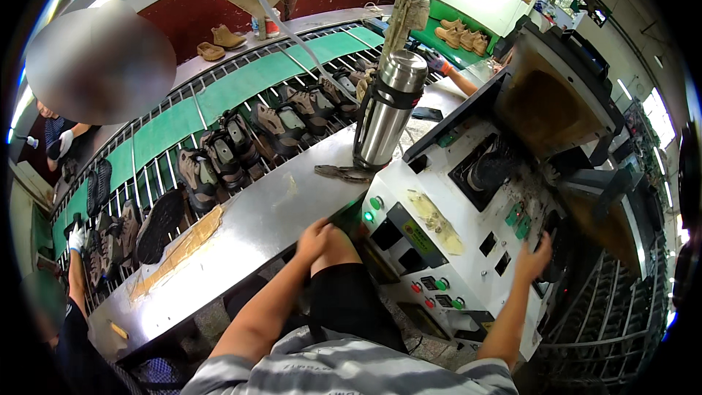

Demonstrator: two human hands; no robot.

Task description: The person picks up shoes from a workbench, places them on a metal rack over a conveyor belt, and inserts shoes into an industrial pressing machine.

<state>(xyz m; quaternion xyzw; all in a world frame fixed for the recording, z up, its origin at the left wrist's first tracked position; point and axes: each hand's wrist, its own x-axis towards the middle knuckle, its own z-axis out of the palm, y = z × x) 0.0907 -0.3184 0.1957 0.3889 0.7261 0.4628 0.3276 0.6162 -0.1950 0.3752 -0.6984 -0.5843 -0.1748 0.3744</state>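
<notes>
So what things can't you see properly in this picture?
Head view:
- The right hand is blurred at the machine's edge; whether it holds or presses anything cannot be told.
- The left hand rests on the knee; its fingers are folded out of sight.
- The shoe inside the machine is dark and half hidden by the opening.
- The shoes on the far green table are too small.

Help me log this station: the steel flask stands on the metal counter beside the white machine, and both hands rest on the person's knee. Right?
Not quite. In the head view only the left hand rests on the knee; the right hand is on the white machine. The steel flask does stand on the metal counter.
</notes>
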